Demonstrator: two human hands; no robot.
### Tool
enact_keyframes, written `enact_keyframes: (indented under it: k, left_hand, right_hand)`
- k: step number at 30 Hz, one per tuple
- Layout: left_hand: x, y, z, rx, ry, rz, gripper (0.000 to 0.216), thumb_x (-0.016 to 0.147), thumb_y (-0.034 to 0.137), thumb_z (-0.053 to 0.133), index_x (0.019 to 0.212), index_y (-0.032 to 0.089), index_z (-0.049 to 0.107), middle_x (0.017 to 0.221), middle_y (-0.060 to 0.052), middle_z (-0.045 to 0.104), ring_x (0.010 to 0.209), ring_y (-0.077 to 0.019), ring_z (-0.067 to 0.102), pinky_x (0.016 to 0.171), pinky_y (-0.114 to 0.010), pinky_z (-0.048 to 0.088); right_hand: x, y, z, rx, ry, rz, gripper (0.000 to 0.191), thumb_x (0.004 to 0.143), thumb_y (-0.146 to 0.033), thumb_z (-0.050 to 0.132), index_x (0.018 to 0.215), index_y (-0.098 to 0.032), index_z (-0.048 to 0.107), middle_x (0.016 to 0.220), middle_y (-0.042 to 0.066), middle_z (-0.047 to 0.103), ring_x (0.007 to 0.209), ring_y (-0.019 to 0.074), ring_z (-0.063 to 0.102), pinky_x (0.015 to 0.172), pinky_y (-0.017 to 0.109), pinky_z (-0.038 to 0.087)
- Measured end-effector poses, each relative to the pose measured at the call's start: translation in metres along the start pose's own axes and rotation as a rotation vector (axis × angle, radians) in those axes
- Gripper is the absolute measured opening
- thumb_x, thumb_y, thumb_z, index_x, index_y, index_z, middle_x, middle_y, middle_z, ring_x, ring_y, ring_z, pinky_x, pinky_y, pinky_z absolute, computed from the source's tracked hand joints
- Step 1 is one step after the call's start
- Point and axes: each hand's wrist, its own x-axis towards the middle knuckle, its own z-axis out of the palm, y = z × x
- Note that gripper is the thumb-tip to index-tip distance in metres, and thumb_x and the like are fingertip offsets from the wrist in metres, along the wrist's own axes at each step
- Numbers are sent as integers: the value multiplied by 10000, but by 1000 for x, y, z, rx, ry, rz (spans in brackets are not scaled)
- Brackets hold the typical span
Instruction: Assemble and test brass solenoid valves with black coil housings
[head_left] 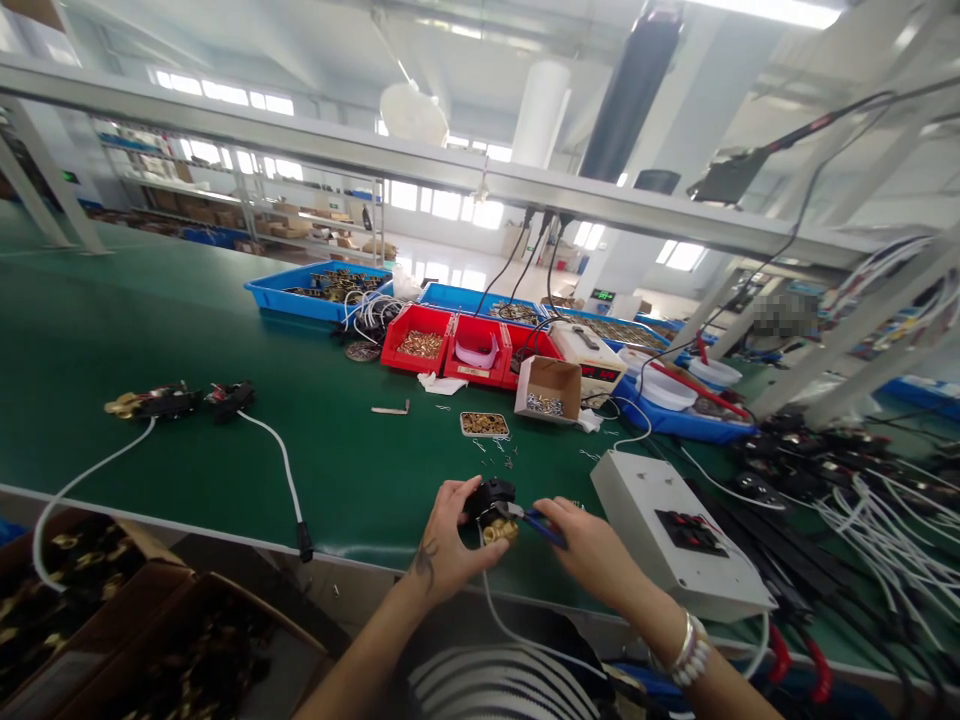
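Your left fingers (452, 494) grip the black-and-brass assembly (495, 494); your right fingers (553, 510), gripping a blue-handled tool (547, 528), apparently work its three-o'clock side: keep steady.

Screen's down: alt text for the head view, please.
A left hand holds a black-and-brass assembly over a green bench while the right hand holds a blue-handled tool to it. Red bins stand beyond; a pale box sits right.

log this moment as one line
left hand: holds black-and-brass assembly | right hand: grips blue-handled tool, tip at assembly | bench: gray box at right, cardboard box beyond hands
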Motion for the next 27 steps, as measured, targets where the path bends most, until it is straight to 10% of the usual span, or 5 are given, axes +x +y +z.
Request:
enact_keyframes:
  k: [7,12,17,22,27]
  left_hand:
    - [1,0,0,-1,-12,14,692,637,265,781,1288,198,557,1161,-81,492,1102,-248,565,931,-425,558]
    - [1,-1,1,11,-12,25,704,629,256,784,1293,197,557,1151,-83,500,1099,-256,565,932,-443,555]
    - [2,-3,1,11,-24,33,708,639,277,792,1302,210,553,1171,-83,494,1102,-250,564,938,-435,555]
    - [2,-3,1,16,-21,35,715,622,256,798,1295,215,562,1151,-78,503,1082,-249,573,925,-431,561]
    - [2,-1,0,13,-24,41,710,621,263,807,1289,229,567,1156,-72,508,1084,-242,573,929,-421,559]
  right_hand:
    - [0,1,-3,63,485,152,160,924,-283,476,1045,-213,554,873,47,615,728,201,586,687,315,483]
    - [2,4,-2,-10,-106,-23,205,789,-148,515,935,-224,637,748,25,608,636,184,578,594,282,443]
    - [5,0,-9,11,445,127,162,927,-275,458,1045,-215,551,906,62,623,774,217,607,714,330,492]
    - [6,-1,-7,-54,-158,-15,222,764,-135,520,929,-236,628,759,28,622,647,191,598,583,275,444]
    - [7,-3,-11,54,344,71,142,920,-282,484,1009,-225,578,878,52,637,758,211,611,703,317,499]
